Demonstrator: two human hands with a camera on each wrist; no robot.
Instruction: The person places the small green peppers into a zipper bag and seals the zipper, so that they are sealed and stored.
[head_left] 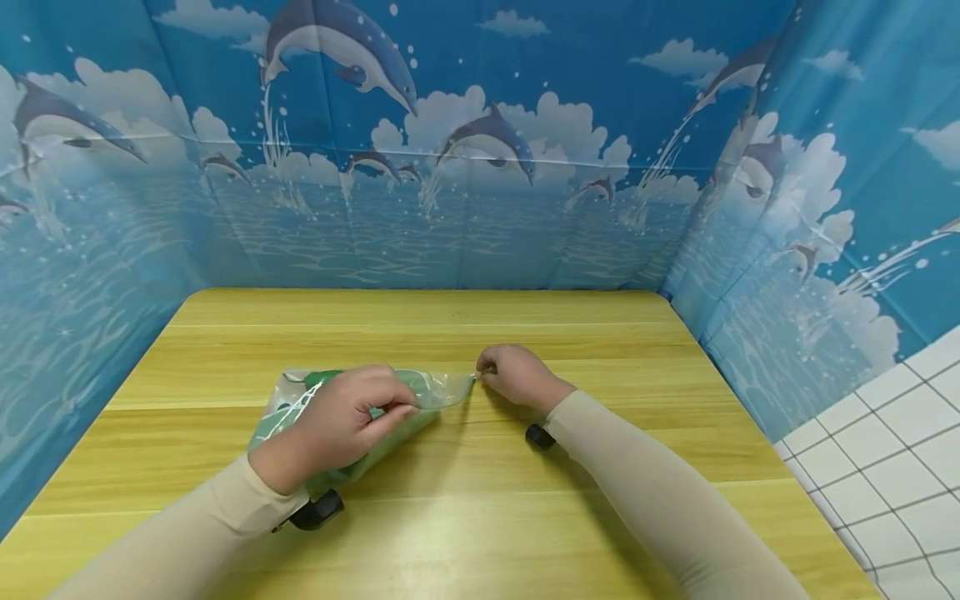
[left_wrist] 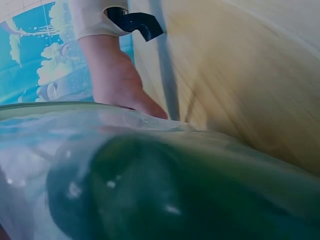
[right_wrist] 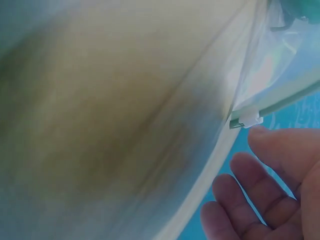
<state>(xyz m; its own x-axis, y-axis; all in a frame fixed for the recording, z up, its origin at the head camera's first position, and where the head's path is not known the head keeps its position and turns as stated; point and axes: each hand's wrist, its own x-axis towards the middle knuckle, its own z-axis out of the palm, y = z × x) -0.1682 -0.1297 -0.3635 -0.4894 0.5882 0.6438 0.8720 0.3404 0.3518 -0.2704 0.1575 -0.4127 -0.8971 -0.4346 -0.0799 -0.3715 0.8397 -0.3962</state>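
A clear zip bag (head_left: 450,388) with green contents lies on the table under my left hand (head_left: 345,421). The left thumb and index finger pinch the bag's upper edge near its middle. The green thing (left_wrist: 145,185) inside looks rounded and dark through the plastic; its kind cannot be told. My right hand (head_left: 521,379) is at the bag's right corner, with its fingers curled. There, the right thumb and a finger hold the small white zip slider (right_wrist: 251,119), which sits at the end of the zip strip; the exact contact is partly hidden.
The yellow wood-grain table (head_left: 480,517) spreads around the bag. A blue dolphin curtain (head_left: 465,208) hangs behind the table and along its sides. White tiles (head_left: 900,450) show at the right. Each wrist carries a black camera mount (head_left: 317,510).
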